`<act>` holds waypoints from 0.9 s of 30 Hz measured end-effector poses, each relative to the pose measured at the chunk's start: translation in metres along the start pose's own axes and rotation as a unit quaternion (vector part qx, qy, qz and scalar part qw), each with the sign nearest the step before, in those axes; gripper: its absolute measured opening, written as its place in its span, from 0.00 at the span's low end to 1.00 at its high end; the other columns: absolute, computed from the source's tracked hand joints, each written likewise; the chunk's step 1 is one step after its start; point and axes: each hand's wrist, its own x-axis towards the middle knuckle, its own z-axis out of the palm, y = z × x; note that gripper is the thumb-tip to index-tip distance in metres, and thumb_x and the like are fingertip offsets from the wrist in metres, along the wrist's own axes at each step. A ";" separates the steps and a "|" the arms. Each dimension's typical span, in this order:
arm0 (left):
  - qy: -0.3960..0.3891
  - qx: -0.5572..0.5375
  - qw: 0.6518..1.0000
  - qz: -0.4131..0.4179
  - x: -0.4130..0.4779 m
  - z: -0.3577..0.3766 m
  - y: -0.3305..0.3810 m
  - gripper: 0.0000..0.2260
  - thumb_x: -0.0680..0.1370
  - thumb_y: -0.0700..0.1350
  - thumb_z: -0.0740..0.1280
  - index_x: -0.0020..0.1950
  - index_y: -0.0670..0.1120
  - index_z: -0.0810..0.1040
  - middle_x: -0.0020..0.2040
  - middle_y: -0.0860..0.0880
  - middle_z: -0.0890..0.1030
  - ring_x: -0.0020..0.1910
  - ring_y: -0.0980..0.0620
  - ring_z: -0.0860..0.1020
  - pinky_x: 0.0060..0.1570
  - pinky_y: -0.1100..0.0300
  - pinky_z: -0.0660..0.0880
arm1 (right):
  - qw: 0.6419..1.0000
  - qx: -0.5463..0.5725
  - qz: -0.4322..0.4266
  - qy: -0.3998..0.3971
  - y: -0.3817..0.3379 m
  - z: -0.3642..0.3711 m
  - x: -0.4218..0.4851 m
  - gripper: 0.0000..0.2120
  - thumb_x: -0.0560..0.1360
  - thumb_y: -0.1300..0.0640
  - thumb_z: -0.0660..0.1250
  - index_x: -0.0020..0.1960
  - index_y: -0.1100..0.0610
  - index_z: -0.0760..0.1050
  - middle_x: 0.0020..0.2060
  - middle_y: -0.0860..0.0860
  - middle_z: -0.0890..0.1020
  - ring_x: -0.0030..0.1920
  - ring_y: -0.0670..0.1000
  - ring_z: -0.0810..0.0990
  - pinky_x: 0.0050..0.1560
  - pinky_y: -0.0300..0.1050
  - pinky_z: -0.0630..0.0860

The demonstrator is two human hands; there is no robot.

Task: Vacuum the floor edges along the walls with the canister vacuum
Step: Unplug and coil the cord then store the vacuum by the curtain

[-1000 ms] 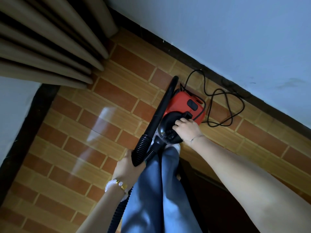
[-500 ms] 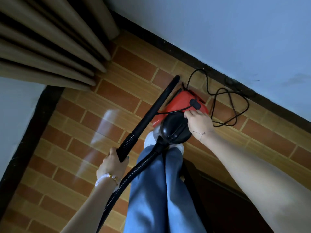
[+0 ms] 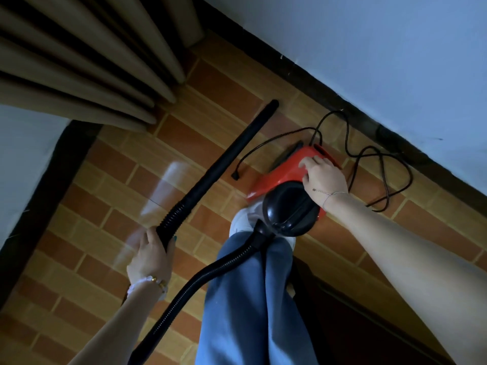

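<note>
The canister vacuum (image 3: 286,171) is sitting at centre right of the frame, its black end overlapping the white shoe (image 3: 241,219); whether it is resting on the floor (image 3: 105,185) I cannot tell. The right hand (image 3: 322,176) is now lying on the red casing, having moved there from the black handle it was gripping a second ago. Its fingers (image 3: 305,164) are bending down onto the casing and touching it rather than wrapping round it. They are covering the spot where the black switch was showing, so it is probably being pressed, though that is hidden.

The left hand (image 3: 151,252) is gripping the ribbed cuff where the hose (image 3: 200,277) is meeting the wand (image 3: 224,159), fingers closed round it. It is swinging the wand left, away from the canister it was lying against; the two are now well apart, and the tip is pointing up the frame toward the corner between the curtain (image 3: 79,61) and the dark baseboard (image 3: 303,72).

The power cord (image 3: 379,164) is lying in loose loops at right, beside the baseboard under the wall (image 3: 369,43).

Judging from this, setup is ending and the edge pass is about to begin; the looped cord is lying along that edge.
</note>
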 end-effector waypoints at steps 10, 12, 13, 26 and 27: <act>0.023 0.097 0.980 0.173 0.013 -0.040 0.073 0.39 0.74 0.52 0.68 0.77 0.49 0.48 0.73 0.46 0.59 0.73 0.45 0.59 0.73 0.49 0.55 | 0.999 0.012 -0.029 -0.009 -0.029 0.013 0.053 0.16 0.76 0.60 0.63 0.63 0.56 0.71 0.58 0.54 0.76 0.60 0.56 0.72 0.56 0.48 0.73; 0.028 0.083 0.973 0.213 0.023 -0.038 0.095 0.38 0.74 0.50 0.67 0.77 0.50 0.47 0.75 0.48 0.57 0.74 0.46 0.57 0.74 0.50 0.53 | 1.000 0.010 -0.022 -0.008 -0.030 0.017 0.068 0.17 0.76 0.59 0.64 0.65 0.56 0.70 0.60 0.54 0.74 0.62 0.56 0.71 0.57 0.49 0.73; 0.020 0.067 0.973 0.221 0.027 -0.037 0.106 0.38 0.74 0.49 0.67 0.77 0.51 0.47 0.75 0.48 0.57 0.74 0.47 0.58 0.73 0.51 0.54 | 1.000 0.012 -0.016 -0.007 -0.029 0.020 0.077 0.19 0.76 0.59 0.65 0.66 0.56 0.69 0.62 0.54 0.73 0.63 0.56 0.70 0.58 0.49 0.72; -0.053 -0.006 0.979 0.197 0.095 0.010 0.159 0.35 0.78 0.42 0.62 0.76 0.53 0.43 0.67 0.47 0.68 0.51 0.47 0.78 0.41 0.57 0.76 | 0.997 -0.012 -0.018 -0.072 -0.021 0.072 0.189 0.26 0.76 0.55 0.65 0.72 0.53 0.62 0.67 0.53 0.69 0.66 0.57 0.69 0.66 0.54 0.67; -0.052 0.004 0.980 0.194 0.096 0.012 0.157 0.34 0.78 0.42 0.62 0.76 0.53 0.44 0.66 0.47 0.69 0.49 0.47 0.78 0.40 0.56 0.77 | 0.997 -0.026 -0.019 -0.073 -0.022 0.075 0.191 0.22 0.77 0.54 0.63 0.70 0.53 0.66 0.65 0.53 0.71 0.65 0.57 0.70 0.64 0.53 0.68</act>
